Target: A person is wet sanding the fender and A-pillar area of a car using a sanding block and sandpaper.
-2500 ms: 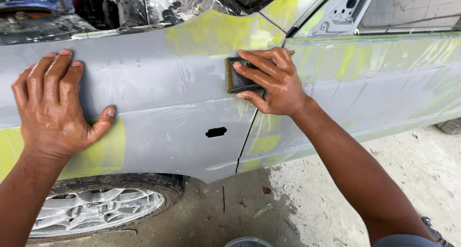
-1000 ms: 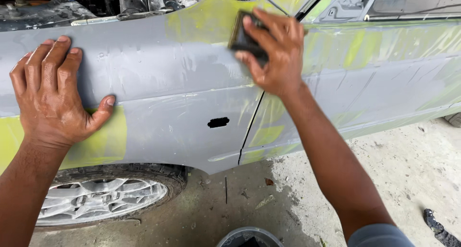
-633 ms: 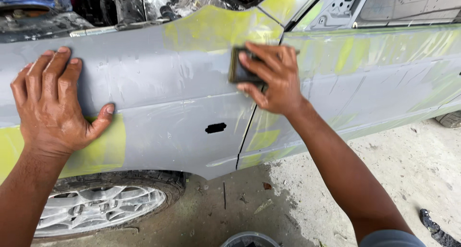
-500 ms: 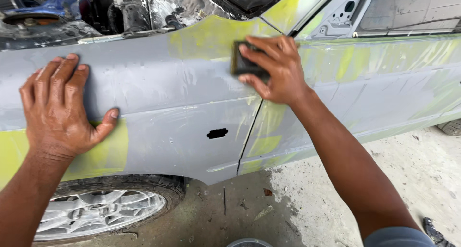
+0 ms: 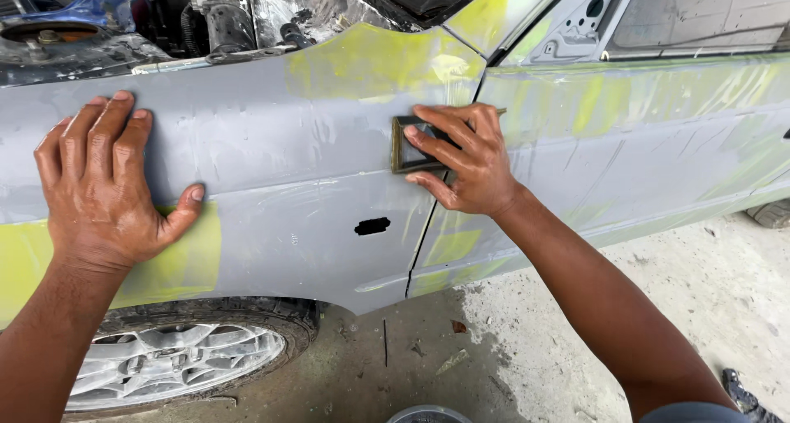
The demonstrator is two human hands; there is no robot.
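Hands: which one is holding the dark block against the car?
The right hand is. It presses a dark sanding block against the grey panel near the door seam. The left hand holds nothing and lies flat on the fender above the wheel.

Matt grey primed metal fender (image 5: pixel 271 176) with yellow-green filler patches, dark sanding block (image 5: pixel 409 146), rough concrete floor (image 5: pixel 527 349).

rough grey concrete floor (image 5: pixel 576 332) in daylight, littered with small debris (image 5: pixel 451 362)
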